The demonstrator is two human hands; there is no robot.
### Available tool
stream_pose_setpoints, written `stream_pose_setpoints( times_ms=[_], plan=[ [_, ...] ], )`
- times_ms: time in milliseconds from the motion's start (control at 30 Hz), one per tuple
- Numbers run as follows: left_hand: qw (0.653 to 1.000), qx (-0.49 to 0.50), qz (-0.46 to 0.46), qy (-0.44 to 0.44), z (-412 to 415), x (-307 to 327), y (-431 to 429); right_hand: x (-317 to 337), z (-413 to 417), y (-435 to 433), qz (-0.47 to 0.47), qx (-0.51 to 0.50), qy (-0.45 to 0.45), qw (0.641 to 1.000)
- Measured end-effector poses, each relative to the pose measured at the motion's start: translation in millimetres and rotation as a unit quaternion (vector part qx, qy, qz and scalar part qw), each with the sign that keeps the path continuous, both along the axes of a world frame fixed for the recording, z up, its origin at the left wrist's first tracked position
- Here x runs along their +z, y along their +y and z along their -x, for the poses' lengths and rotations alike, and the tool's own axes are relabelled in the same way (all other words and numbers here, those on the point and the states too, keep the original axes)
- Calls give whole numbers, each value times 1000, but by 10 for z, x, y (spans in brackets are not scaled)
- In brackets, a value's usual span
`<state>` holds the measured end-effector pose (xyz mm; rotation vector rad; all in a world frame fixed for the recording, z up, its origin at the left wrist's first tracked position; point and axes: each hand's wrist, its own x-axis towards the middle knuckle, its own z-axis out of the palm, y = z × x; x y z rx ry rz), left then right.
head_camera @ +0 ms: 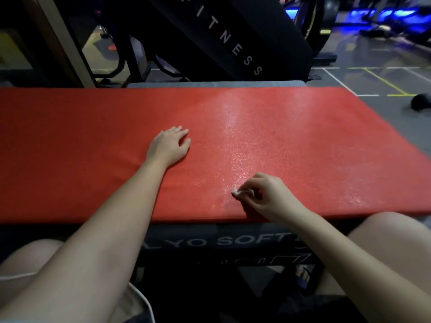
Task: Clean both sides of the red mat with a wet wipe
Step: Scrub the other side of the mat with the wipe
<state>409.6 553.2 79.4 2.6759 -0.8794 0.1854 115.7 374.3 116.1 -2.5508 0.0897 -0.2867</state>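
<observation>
The red mat (303, 141) is a thick, rectangular foam slab with a fine, grainy skin. It lies flat, its long axis running left to right across the view, and its left end is cut off by the frame. A wet, glittering sheen covers its middle and right part, while the left part looks matt. It rests on a dark padded block (186, 231) printed with pale letters that read "YO SOFT". A grey pad (217, 84) shows along the mat's far edge.

The left hand (169, 146) lies palm down near the mat's middle, fingers loosely extended and holding nothing. The right hand (270, 194) sits near the mat's near edge with its fingers curled, pinching a small, crumpled white wet wipe (236, 193) against the surface. Only a corner of the wipe shows beyond the fingertips.

The person's 2 bare knees flank the block.

Behind stands a black slanted machine (268, 31) lettered "FITNESS". The grey floor (384, 82) carries white and yellow tape lines, and a blurred dark object (421, 101) lies on it at right. Blue lights glow in the dim far corner.
</observation>
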Motion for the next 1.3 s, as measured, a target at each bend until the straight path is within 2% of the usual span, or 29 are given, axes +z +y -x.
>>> stream_pose_setpoints(
  times_ms=[200,300,400,500,600,667,867,1067,1200,1300],
  plan=[
    [1000,-1,13,-6,-10,-28,1,103,234,39,-53,128,62,988],
    [1000,-3,24,-9,-17,-46,-5,67,117,116,-32,155,38,987],
    [1000,-2,27,-10,-12,-36,-2,27,-180,133,19,109,-3,994],
    [1000,-2,28,-10,11,-24,7,112,-434,47,9,37,12,999],
    [999,2,29,-16,7,-34,10,211,-445,11,26,117,83,989],
    [999,2,30,-29,-1,-41,2,207,-472,4,35,147,93,984],
    [1000,1,18,-24,-30,-27,12,88,-1171,-269,64,13,7,998],
    [999,13,-34,0,-55,-55,-43,213,-1257,-362,54,99,91,989],
    [998,18,-58,-5,-99,-81,-72,88,-1702,-533,61,21,10,998],
    [998,17,-56,-9,-80,-79,-49,135,-1976,-650,83,1,26,996]
  ],
)
